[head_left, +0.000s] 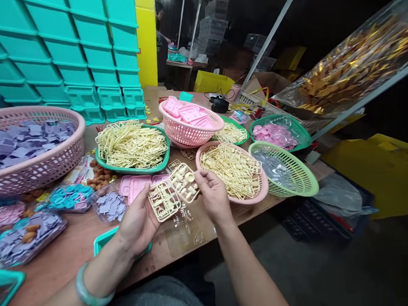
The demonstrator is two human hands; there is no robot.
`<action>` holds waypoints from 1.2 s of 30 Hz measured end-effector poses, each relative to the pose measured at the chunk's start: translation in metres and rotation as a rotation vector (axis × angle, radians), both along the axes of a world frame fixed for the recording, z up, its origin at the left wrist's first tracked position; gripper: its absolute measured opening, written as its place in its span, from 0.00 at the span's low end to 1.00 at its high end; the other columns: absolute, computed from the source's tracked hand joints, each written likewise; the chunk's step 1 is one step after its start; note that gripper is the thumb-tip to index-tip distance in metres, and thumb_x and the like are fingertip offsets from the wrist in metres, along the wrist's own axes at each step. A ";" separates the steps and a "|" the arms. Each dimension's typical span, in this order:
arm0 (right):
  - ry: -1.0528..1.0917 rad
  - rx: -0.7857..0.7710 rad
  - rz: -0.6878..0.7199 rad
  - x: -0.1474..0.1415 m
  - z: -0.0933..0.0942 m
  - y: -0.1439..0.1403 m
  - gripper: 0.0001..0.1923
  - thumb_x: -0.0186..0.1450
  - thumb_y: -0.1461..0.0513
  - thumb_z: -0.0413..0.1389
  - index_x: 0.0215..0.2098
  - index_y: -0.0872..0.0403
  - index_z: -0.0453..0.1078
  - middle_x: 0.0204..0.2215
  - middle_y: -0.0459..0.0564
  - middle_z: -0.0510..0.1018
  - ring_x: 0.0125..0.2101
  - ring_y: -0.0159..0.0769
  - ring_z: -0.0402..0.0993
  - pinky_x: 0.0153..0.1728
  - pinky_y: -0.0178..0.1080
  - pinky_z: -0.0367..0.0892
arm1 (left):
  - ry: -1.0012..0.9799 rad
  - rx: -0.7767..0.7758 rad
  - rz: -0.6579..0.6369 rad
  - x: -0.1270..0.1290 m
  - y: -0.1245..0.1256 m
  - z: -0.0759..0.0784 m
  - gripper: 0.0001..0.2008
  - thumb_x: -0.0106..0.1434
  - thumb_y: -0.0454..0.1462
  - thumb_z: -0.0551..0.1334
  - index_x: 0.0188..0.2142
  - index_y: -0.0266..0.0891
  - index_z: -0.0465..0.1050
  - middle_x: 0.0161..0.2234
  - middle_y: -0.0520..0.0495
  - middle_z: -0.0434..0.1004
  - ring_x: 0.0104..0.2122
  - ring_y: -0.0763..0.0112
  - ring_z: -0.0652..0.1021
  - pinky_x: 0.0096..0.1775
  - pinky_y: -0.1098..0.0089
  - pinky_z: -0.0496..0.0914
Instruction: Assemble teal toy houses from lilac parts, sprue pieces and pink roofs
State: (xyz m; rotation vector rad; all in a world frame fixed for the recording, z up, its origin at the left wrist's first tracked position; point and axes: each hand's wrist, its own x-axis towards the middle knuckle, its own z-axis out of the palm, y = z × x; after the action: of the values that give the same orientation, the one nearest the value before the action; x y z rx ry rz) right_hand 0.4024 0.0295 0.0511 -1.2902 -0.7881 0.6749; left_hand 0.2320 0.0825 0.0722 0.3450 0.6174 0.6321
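Observation:
My left hand [138, 225] grips a cream plastic parts frame [165, 200], thumb on top and fingers beneath. My right hand [213, 195] pinches a second cream frame [184, 182], which has a round cup-like piece in it, by its right edge. The two frames meet or overlap at their inner corners. Just behind my right hand sits a pink basket [232, 171] heaped with similar cream frames. A green tray [133, 169] piled with more of them lies beyond my left hand. Pink plastic trays [135, 185] rest on the table behind the left frame.
Stacked turquoise boxes [89, 38] rise at the back left. A large pink basket [49, 161] of purple pieces stands left, near bags of small parts [111, 207]. A light green basket [303, 178] of clear bags is at right. A metal pole [379, 93] slants nearby.

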 end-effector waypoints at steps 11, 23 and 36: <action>-0.007 -0.091 0.046 -0.068 -0.023 -0.015 0.17 0.68 0.48 0.58 0.32 0.51 0.67 0.21 0.40 0.68 0.19 0.27 0.61 0.20 0.31 0.60 | 0.044 0.209 0.056 -0.016 -0.014 -0.009 0.16 0.65 0.34 0.68 0.52 0.34 0.77 0.48 0.39 0.85 0.51 0.54 0.82 0.55 0.59 0.76; -0.202 -0.018 0.340 -0.098 -0.029 0.000 0.07 0.70 0.55 0.58 0.43 0.48 0.68 0.34 0.44 0.75 0.33 0.33 0.73 0.35 0.34 0.70 | 0.219 0.151 0.186 -0.075 -0.001 0.003 0.13 0.59 0.29 0.71 0.45 0.32 0.81 0.42 0.38 0.87 0.46 0.52 0.85 0.45 0.65 0.80; -1.095 -0.017 0.825 -0.174 -0.017 0.180 0.12 0.69 0.71 0.53 0.44 0.56 0.77 0.43 0.56 0.83 0.46 0.39 0.78 0.49 0.38 0.68 | 0.410 -0.005 0.669 -0.160 0.008 -0.043 0.16 0.64 0.24 0.62 0.50 0.35 0.79 0.38 0.44 0.87 0.43 0.59 0.86 0.47 0.66 0.80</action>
State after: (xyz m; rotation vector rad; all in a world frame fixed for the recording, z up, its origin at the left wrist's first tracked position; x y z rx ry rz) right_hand 0.2287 0.2099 0.0337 -1.2888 -2.2852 0.5584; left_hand 0.0719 0.0900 0.0297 0.2605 1.1463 1.2145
